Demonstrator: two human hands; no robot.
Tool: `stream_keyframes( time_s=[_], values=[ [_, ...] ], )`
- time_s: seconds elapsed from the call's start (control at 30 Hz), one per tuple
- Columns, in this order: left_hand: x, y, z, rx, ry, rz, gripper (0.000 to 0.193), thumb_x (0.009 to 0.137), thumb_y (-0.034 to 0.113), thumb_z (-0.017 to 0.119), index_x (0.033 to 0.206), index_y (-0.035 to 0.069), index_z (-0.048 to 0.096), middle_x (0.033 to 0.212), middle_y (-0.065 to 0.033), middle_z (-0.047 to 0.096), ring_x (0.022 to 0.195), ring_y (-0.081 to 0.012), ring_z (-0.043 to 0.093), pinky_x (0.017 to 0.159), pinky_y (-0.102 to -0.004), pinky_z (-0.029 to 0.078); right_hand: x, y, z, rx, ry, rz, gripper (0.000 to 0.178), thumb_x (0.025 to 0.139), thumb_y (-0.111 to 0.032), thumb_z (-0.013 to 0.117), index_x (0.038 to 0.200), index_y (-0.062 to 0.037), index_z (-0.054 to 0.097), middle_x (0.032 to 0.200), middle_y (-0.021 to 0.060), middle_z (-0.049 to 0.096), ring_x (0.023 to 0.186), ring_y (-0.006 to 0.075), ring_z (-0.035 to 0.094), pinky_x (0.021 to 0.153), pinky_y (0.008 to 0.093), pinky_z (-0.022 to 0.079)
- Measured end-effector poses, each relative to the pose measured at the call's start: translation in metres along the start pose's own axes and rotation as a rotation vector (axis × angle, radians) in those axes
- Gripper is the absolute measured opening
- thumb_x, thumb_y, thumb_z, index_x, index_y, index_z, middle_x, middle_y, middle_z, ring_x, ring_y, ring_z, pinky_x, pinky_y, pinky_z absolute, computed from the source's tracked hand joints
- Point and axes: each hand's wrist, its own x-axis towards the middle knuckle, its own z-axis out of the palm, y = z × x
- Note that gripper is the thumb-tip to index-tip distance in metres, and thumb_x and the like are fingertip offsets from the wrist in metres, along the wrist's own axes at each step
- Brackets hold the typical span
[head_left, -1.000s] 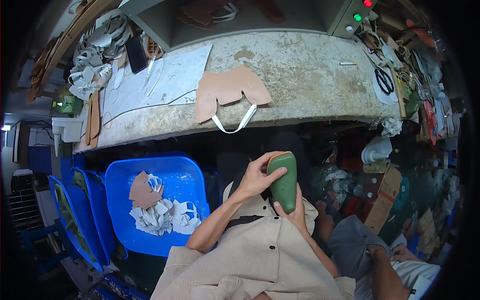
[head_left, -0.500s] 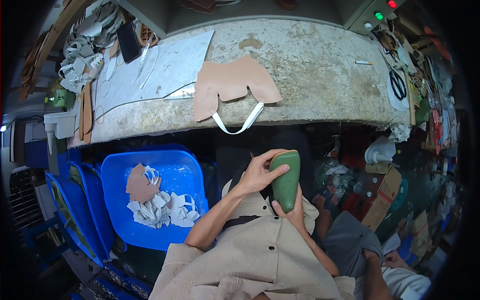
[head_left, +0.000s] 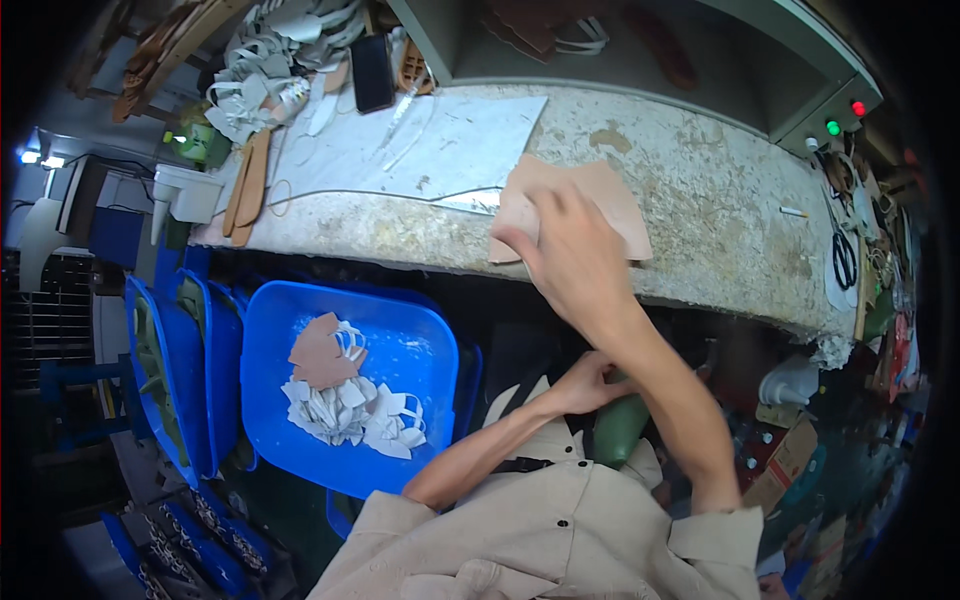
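In my left hand [head_left: 588, 385] is a green shoe last [head_left: 620, 430], held upright by its top end near my lap; my right forearm crosses in front of part of it. My right hand [head_left: 575, 245] reaches over onto a tan leather shoe upper [head_left: 625, 205] at the front edge of the bench. Its thumb and fingers close on the upper's left part, somewhat blurred. The hand and wrist cover the upper's lower middle, so its white strap is hidden.
A worn bench [head_left: 700, 150] carries a white sheet [head_left: 460, 140], a phone [head_left: 373, 73] and black-handled scissors [head_left: 845, 262]. A grey box-like machine [head_left: 800, 70] stands behind. Left of me, a blue tub [head_left: 265, 410] holds tan and white pieces, beside more blue tubs [head_left: 190, 370].
My right hand has left the shoe last and moved forward onto the leather upper. My left hand keeps the last, now lower and partly hidden. The view has shifted and tilted.
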Motion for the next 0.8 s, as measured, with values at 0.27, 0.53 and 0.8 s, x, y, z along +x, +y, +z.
stream_keyframes(
  time_s=[0.27, 0.53, 0.8],
  values=[
    [0.005, 0.025, 0.0, 0.078, -0.084, -0.123, 0.044, 0.092, 0.02, 0.076, 0.131, 0.004, 0.065, 0.115, -0.009, 0.074, 0.102, -0.014, 0.067, 0.092, -0.0308, 0.053, 0.097, 0.001, 0.047, -0.384, -0.505, 0.142, 0.063, 0.082, -0.036, 0.08, 0.127, 0.0, 0.054, 0.124, 0.0228, 0.056, 0.099, 0.0397, 0.07, 0.074, 0.041, 0.061],
    [0.003, 0.017, -0.009, 0.064, -0.08, -0.186, 0.043, 0.094, 0.019, 0.076, 0.132, 0.004, 0.065, 0.119, -0.0043, 0.071, 0.108, -0.0111, 0.062, 0.097, -0.0294, 0.051, 0.046, 0.025, -0.078, 0.094, -0.375, 0.086, 0.036, 0.08, 0.005, 0.06, 0.116, 0.0029, 0.067, 0.12, 0.0252, 0.067, 0.104, 0.0323, 0.07, 0.082, 0.042, 0.058],
    [0.007, -0.017, -0.021, 0.108, -0.133, -0.086, 0.044, 0.088, 0.01, 0.076, 0.13, 0.0, 0.066, 0.114, -0.0061, 0.072, 0.102, -0.0127, 0.066, 0.092, -0.0298, 0.053, -0.158, 0.091, -0.143, 0.879, 0.127, 0.46, 0.031, 0.078, 0.009, 0.081, 0.101, 0.0013, 0.061, 0.096, 0.0062, 0.067, 0.088, 0.0129, 0.066, 0.081, 0.0277, 0.057]
  ],
)
